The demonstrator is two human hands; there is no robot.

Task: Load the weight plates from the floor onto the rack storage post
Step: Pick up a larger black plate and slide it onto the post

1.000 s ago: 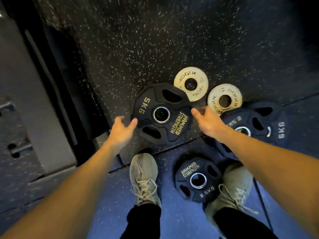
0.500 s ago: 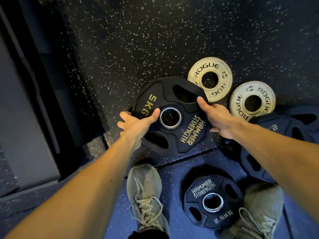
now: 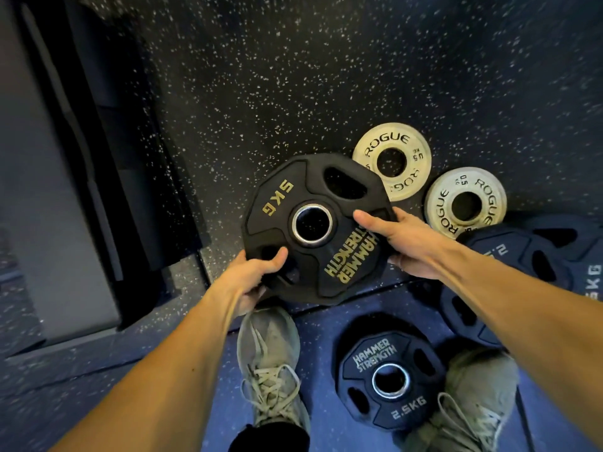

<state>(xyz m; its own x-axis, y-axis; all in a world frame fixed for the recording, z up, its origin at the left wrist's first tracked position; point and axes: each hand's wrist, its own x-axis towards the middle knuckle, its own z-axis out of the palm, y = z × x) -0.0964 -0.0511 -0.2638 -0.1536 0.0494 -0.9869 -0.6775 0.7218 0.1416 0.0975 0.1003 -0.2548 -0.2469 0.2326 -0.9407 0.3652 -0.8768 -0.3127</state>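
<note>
Both hands are gripping the black 5 kg plate (image 3: pixel 313 228) by its rim. The left hand (image 3: pixel 253 277) is holding the near-left edge, thumb lying across the face by a grip slot, fingers curled underneath. The right hand (image 3: pixel 403 243) is holding the right edge, thumb pointing across the face toward the metal-ringed centre hole, fingers wrapped behind the rim. Whether the plate is fully clear of the floor (image 3: pixel 326 76) cannot be told; it is sitting over the seam where the speckled black flooring is meeting the blue mat (image 3: pixel 319 324).

Two pale small plates (image 3: pixel 391 161) (image 3: pixel 466 203) are lying flat on the speckled floor just beyond the right hand, the nearer-left one partly covered by the black plate's far edge. A 2.5 kg plate (image 3: pixel 390 380) is lying on the blue mat between the two shoes (image 3: pixel 269 360) (image 3: pixel 473 402), touching the right shoe. More dark plates (image 3: pixel 522 256) are overlapping at the right edge, partly hidden by the right forearm. A grey slab (image 3: pixel 49 207) and dark rails are running along the left edge.
</note>
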